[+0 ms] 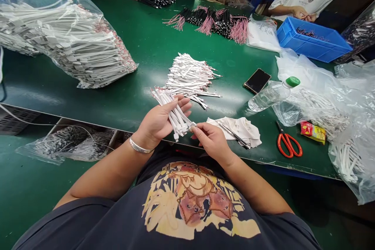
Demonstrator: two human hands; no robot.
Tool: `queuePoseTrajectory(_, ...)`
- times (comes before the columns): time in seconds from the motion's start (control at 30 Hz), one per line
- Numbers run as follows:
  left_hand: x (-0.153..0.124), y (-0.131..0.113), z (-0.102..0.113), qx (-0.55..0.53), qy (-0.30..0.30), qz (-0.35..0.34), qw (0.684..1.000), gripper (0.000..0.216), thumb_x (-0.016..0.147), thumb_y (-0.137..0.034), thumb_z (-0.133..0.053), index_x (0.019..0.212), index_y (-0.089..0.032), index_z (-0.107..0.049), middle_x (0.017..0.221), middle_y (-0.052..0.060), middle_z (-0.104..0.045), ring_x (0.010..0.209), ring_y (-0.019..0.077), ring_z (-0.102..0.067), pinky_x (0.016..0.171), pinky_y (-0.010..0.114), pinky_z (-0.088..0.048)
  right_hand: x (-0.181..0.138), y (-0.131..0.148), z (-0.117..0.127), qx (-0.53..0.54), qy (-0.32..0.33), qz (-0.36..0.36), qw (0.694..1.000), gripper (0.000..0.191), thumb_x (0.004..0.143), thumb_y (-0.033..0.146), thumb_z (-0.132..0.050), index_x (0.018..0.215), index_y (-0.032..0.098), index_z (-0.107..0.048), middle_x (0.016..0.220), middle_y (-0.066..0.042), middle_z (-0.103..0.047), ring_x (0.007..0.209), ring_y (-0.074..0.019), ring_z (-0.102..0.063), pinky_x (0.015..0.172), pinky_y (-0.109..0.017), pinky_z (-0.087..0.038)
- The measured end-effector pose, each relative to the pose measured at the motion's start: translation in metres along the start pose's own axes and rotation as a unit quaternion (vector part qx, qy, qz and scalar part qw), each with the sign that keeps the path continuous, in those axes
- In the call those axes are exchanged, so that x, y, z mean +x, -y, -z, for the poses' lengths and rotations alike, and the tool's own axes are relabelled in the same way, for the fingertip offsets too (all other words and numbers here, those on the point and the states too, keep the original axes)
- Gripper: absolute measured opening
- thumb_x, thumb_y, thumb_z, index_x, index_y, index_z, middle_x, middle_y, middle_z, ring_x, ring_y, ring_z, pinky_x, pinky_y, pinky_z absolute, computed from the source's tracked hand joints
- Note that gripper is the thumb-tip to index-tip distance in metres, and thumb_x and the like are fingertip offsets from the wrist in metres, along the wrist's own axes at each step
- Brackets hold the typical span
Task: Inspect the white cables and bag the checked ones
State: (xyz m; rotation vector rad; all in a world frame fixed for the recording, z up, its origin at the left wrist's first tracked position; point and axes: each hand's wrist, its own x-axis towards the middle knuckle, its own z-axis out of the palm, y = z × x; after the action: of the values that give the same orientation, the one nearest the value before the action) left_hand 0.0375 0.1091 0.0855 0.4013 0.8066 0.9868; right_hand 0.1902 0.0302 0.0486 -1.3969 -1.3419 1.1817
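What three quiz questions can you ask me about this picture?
1. True or false: the left hand holds a bundle of white cables, and the right hand pinches one cable end in it.
2. What colour is the cap of the water bottle? A red, B green, C blue.
3. Fill in the gap: the scissors with orange handles lie to the ____ of the white cloth.

Key: 1 true; 2 B; 3 right.
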Motion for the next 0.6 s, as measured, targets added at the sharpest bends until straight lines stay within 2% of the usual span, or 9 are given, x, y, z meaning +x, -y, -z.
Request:
queuePoseTrajectory(0.23, -0.0007, 0.0010, 0.0017, 0.004, 0.007, 0.004, 1.000, 0.014, 0.085, -0.015, -0.054, 0.095, -0.015, -0.064, 0.094, 0.007, -0.070, 0.085, 0.0171, -0.068, 0.090, 0.040, -0.051, 0.0001, 0.0040, 0.0013, 0.116, 0.062, -0.078, 0.988, 0.032, 0.083, 0.049, -0.054, 0.080, 0.019, -0.064, 0.076, -0.003, -0.067, 0.064, -0.0133, -0.061, 0.046, -0.020, -0.045)
queuePoseTrajectory(0.43, -0.0002, 0.0018, 0.0009, 0.009, 0.003, 0.016, 1.000, 0.015, 0.086, -0.014, -0.051, 0.094, -0.014, -0.064, 0.093, 0.007, -0.070, 0.084, 0.0173, -0.068, 0.087, 0.039, -0.052, 0.0012, 0.0035, 0.0015, 0.219, 0.098, -0.141, 0.960, 0.031, 0.079, 0.049, -0.059, 0.075, 0.018, -0.059, 0.069, -0.002, -0.066, 0.055, -0.0098, -0.060, 0.041, -0.016, -0.041)
queuePoseTrajectory(0.53, -0.0013, 0.0015, 0.0016, 0.014, 0.003, 0.021, 1.000, 0.015, 0.086, -0.014, -0.051, 0.094, -0.014, -0.064, 0.093, 0.007, -0.070, 0.084, 0.0173, -0.068, 0.083, 0.037, -0.054, 0.0003, 0.0022, 0.0021, 0.225, 0.101, -0.138, 0.959, 0.030, 0.081, 0.048, -0.058, 0.075, 0.018, -0.058, 0.069, -0.001, -0.065, 0.056, -0.0095, -0.059, 0.042, -0.016, -0.040)
queuePoseTrajectory(0.6, -0.0036, 0.0017, 0.0024, 0.024, 0.003, 0.019, 1.000, 0.015, 0.086, -0.014, -0.052, 0.095, -0.015, -0.064, 0.093, 0.007, -0.070, 0.083, 0.0177, -0.068, 0.080, 0.035, -0.055, -0.0006, 0.0017, 0.0030, 0.202, 0.092, -0.109, 0.969, 0.030, 0.083, 0.048, -0.056, 0.076, 0.019, -0.059, 0.070, -0.001, -0.064, 0.057, -0.0093, -0.058, 0.043, -0.016, -0.040)
